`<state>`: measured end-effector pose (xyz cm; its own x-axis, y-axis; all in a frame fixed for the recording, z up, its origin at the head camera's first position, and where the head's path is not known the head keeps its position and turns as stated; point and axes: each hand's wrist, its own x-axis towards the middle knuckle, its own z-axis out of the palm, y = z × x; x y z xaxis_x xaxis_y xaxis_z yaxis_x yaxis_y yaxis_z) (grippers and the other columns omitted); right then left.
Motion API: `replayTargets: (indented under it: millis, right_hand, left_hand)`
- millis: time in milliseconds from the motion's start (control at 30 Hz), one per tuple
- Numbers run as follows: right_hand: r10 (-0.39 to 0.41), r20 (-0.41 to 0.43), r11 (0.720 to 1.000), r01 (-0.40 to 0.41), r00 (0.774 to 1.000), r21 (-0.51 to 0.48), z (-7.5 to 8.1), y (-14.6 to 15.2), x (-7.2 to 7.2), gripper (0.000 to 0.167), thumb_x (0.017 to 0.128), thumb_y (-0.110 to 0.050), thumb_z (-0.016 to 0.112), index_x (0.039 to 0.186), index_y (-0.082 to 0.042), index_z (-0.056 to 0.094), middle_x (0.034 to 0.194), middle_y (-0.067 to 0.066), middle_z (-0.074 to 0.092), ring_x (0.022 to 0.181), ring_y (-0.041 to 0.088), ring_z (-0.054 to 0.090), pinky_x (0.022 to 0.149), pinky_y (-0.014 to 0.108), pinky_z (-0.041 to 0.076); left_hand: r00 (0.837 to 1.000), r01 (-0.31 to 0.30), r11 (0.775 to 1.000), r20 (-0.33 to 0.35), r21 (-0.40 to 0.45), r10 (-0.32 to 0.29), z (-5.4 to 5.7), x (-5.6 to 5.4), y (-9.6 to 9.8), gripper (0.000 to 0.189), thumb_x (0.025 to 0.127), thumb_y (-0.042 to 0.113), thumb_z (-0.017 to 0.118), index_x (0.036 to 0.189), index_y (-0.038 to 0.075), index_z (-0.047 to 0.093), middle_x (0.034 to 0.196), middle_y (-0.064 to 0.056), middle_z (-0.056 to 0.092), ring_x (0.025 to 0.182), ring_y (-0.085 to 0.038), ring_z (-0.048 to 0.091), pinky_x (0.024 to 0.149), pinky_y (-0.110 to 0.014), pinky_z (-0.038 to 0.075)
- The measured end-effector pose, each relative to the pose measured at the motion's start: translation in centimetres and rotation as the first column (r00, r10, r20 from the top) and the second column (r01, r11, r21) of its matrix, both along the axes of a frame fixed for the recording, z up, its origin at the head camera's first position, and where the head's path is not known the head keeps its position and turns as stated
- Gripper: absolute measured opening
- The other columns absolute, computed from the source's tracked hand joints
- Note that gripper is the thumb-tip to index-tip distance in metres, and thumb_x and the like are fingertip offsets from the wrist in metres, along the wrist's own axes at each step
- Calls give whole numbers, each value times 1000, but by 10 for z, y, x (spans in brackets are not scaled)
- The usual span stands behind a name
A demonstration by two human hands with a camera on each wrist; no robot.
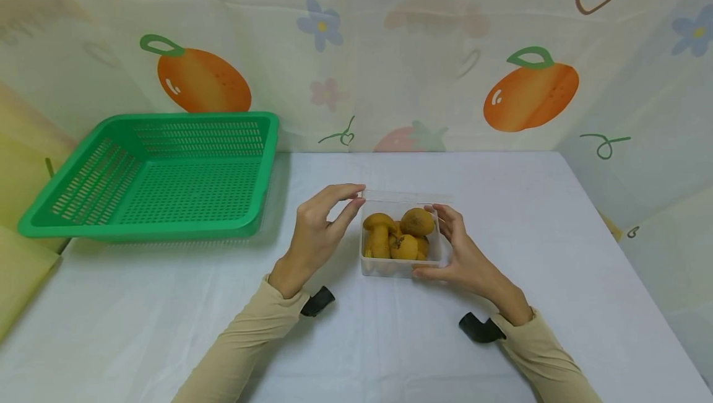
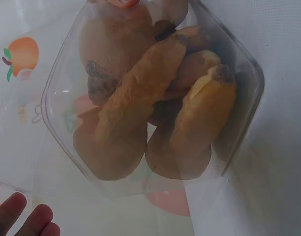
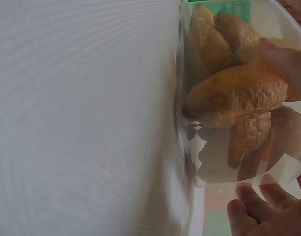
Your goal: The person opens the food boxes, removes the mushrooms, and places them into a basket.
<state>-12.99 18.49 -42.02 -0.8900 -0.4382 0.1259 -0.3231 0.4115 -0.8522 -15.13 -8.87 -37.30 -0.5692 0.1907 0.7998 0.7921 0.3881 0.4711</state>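
A clear plastic box [image 1: 390, 268] holds several brown mushrooms [image 1: 380, 237], seen through its wall in the left wrist view. Its transparent lid [image 1: 409, 196] stands raised along the back edge. My left hand [image 1: 317, 229] pinches the lid's left end between thumb and fingertips. Around the box's right side, my right hand [image 1: 468, 260] grips with the thumb at the front and the fingers toward the back. In the right wrist view, the right thumb [image 3: 283, 61] lies against the box wall, over the mushrooms [image 3: 234, 93].
An empty green plastic basket [image 1: 195, 187] stands at the table's left rear. White cloth covers the table [image 1: 367, 341]. Behind it hangs a curtain [image 1: 367, 62] printed with fruit and flowers. Black curved pieces [image 1: 482, 329] sit at both sleeve cuffs.
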Motion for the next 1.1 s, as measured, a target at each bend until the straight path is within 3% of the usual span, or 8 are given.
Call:
replayTargets:
  millis: [267,467,600,833,967,1100]
  right_hand:
    - [8,-33,1000,-8,999,18,-1,1,-1,119,72,-14,90,156,-6,7,161,17,23,151,43,17,119,56,23]
    - [-4,-37,1000,5,999,29,-1,1,-1,125,70,-16,91,159,-12,3,162,17,22,151,40,18,119,55,24]
    - [-11,-28,999,11,1000,30,0,1,-1,127,70,-16,91,159,-16,1,163,17,21,152,40,16,119,55,24]
    - [-7,-25,1000,8,1000,27,1,2,-1,128,68,-16,92,159,-16,2,160,18,25,149,40,23,119,59,25]
    - [-2,-29,1000,3,1000,24,2,2,-2,129,66,-15,93,159,-13,3,157,18,31,148,40,26,118,60,26]
    - [-2,-34,1000,3,999,25,3,1,-2,130,65,-14,93,158,-8,4,156,19,32,148,40,25,118,60,26]
  left_hand:
    - [995,-65,998,79,-19,66,-3,-2,-3,25,88,3,72,112,-3,69,100,-16,74,87,-25,73,81,-36,60]
    - [974,-38,988,217,-150,71,-4,0,-3,27,90,10,72,117,3,70,107,-10,74,93,-25,69,81,-35,58]
    - [949,36,960,312,-278,55,-3,2,-2,31,91,17,72,120,6,69,114,-7,73,102,-24,67,87,-36,56]
    - [903,116,880,418,-460,99,-3,7,4,41,93,24,71,129,8,64,131,-6,66,124,-26,58,108,-43,46]
    - [903,125,846,412,-518,119,-3,9,7,39,94,24,69,130,8,64,130,-6,66,124,-28,57,108,-48,44]
    - [914,116,846,389,-521,114,-2,11,9,34,93,22,71,124,9,67,122,-4,70,120,-26,59,109,-48,42]
